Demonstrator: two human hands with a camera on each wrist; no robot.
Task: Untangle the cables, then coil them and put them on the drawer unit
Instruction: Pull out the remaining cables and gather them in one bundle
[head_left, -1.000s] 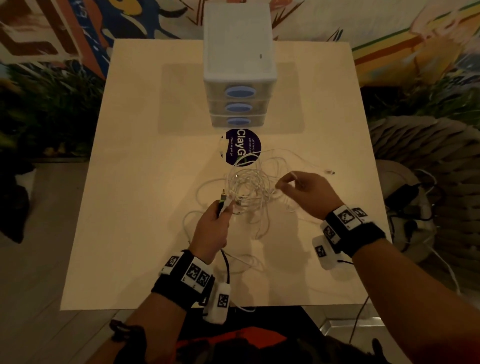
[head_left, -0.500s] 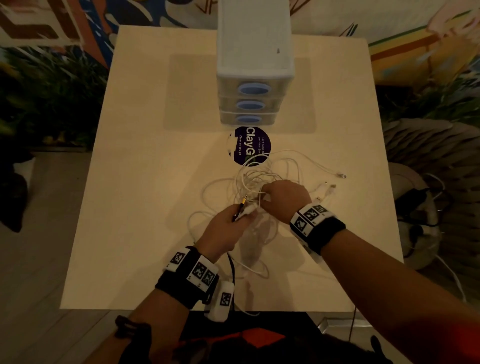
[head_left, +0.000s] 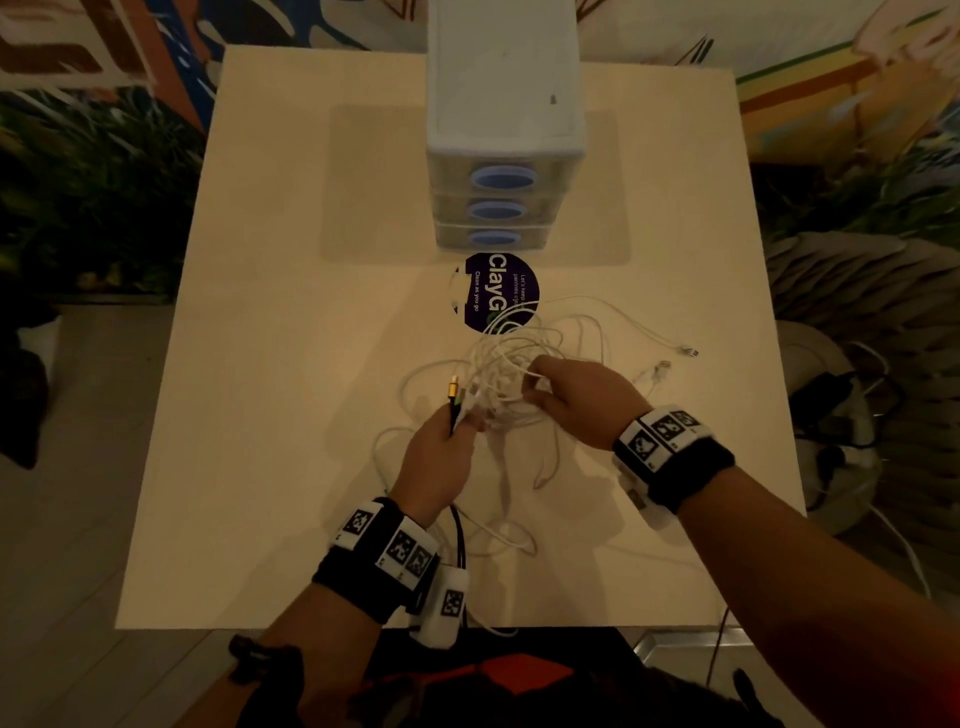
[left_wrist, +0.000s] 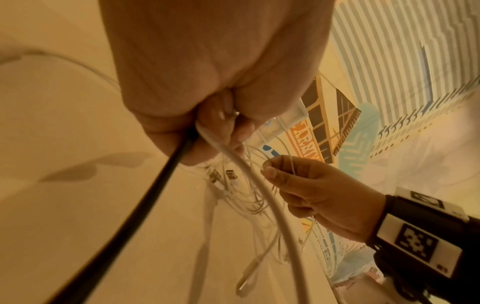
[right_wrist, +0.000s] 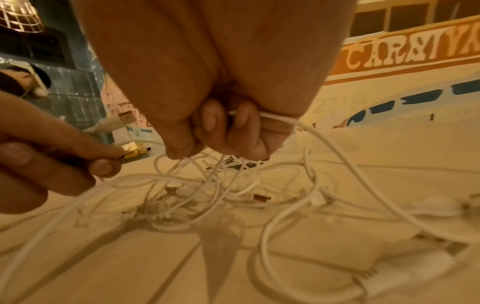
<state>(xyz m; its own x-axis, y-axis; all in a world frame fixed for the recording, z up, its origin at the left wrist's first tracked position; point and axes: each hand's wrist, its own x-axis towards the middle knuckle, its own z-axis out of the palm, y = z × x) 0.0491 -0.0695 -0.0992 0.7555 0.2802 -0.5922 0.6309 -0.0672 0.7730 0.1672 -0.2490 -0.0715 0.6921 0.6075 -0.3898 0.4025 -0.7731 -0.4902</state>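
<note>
A tangle of white cables (head_left: 511, 374) lies on the pale table in front of the white drawer unit (head_left: 504, 78). My left hand (head_left: 447, 441) grips a black cable (left_wrist: 145, 195) with a gold plug (head_left: 454, 388) together with a white cable (left_wrist: 262, 185). My right hand (head_left: 576, 397) pinches thin white strands (right_wrist: 306, 131) at the right side of the tangle, fingers curled. Loose plugs (right_wrist: 261, 197) lie under the hands. Two cable ends (head_left: 688, 352) trail off to the right.
A round dark sticker (head_left: 496, 292) lies between the drawer unit and the tangle. The table (head_left: 260, 415) ends close to my body. A woven seat and a power strip with cords (head_left: 841, 415) stand off the right edge.
My right hand came in from the right onto the tangle and took hold of white strands. My left hand kept its grip on the black cable and shifted slightly.
</note>
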